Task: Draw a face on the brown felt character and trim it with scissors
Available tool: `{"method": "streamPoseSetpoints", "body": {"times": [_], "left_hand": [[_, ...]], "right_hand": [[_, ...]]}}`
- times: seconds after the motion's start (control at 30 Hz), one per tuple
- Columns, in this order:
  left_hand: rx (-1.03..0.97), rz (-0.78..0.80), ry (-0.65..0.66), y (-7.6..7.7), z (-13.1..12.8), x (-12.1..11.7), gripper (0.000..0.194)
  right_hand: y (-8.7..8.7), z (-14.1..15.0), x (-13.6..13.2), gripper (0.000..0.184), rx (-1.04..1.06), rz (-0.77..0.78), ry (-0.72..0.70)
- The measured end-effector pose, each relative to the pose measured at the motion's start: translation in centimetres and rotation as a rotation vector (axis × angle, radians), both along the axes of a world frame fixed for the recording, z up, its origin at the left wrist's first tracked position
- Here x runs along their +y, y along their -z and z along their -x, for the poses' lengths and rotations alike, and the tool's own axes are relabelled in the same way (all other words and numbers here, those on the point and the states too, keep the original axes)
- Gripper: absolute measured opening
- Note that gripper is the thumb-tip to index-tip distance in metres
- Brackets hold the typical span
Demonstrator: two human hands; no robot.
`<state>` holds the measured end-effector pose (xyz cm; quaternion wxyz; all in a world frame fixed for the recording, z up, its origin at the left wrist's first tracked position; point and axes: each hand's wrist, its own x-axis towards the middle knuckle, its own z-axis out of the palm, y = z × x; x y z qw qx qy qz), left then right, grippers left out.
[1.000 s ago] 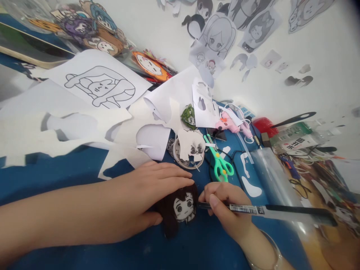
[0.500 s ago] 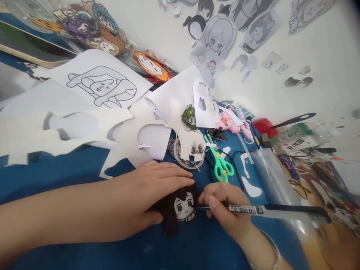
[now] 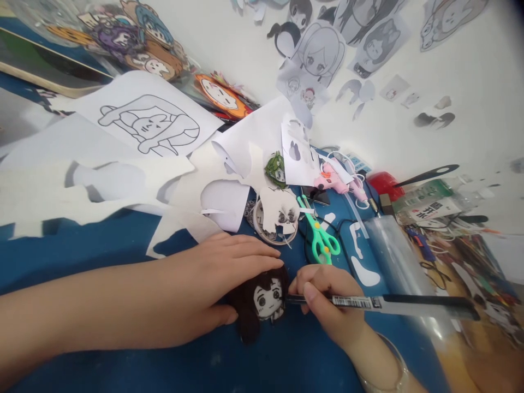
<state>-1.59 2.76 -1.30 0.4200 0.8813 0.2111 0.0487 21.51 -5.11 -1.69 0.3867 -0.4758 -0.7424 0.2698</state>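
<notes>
A small cartoon head cutout [image 3: 268, 300] with dark brown hair and a pale drawn face lies on the blue tabletop. My left hand [image 3: 221, 281] rests over its hair side, palm down, fingers stretched along the top edge and thumb lower down. Pinched in my right hand [image 3: 327, 297] is a black gel pen [image 3: 356, 302] with a barcode label, held nearly level. Its tip meets the right side of the face, beside the eye; whether it touches there I cannot tell.
Green scissors [image 3: 323, 240] lie beyond my right hand, near a round container [image 3: 258, 226] and white scraps. Cut paper sheets [image 3: 98, 185] cover the left. A clear plastic roll [image 3: 399, 262], a pink glue gun [image 3: 332, 180] and bottles stand right. Drawings hang on the wall.
The pen's rear end has dipped and shifted slightly, with its tip staying near the face's right side. My left hand and the cutout are nearly still.
</notes>
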Motion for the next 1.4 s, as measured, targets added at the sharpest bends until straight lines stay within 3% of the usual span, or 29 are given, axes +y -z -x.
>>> {"method": "streamPoseSetpoints", "body": {"times": [0.3,0.73,0.83,0.93,1.0,1.07,1.23,1.33,1.4], "left_hand": [[0.017,-0.073,0.025,-0.4,-0.3,0.3,0.071],[0.028,-0.020,0.039,-0.9,-0.1,0.3,0.070],[0.025,0.044,0.002,-0.8,0.1,0.3,0.071],[0.041,0.149,-0.063,-1.2,0.2,0.4,0.075],[0.047,0.227,-0.086,-1.7,0.3,0.5,0.076],[0.040,0.278,-0.076,-2.1,0.4,0.5,0.077],[-0.114,0.333,-0.095,-1.9,0.1,0.8,0.069],[-0.326,0.598,-0.164,-1.2,-0.4,1.2,0.055],[-0.338,0.608,-0.217,-0.7,-0.8,1.5,0.051]], "right_hand": [[0.0,0.3,0.0,0.024,0.030,-0.019,-0.026],[-0.2,0.5,0.2,0.028,-0.073,-0.066,0.009],[0.3,0.4,0.2,0.027,0.148,0.004,0.041],[0.7,0.2,0.6,0.025,0.527,0.009,0.189],[0.8,0.0,1.1,0.021,0.615,-0.006,0.260],[0.7,-0.1,1.5,0.017,0.552,0.002,0.257],[-0.4,0.1,2.0,0.013,0.091,-0.032,0.212],[-0.9,0.6,1.9,0.014,0.013,0.006,0.192],[-0.9,0.9,1.9,0.015,0.006,0.023,0.201]]}}
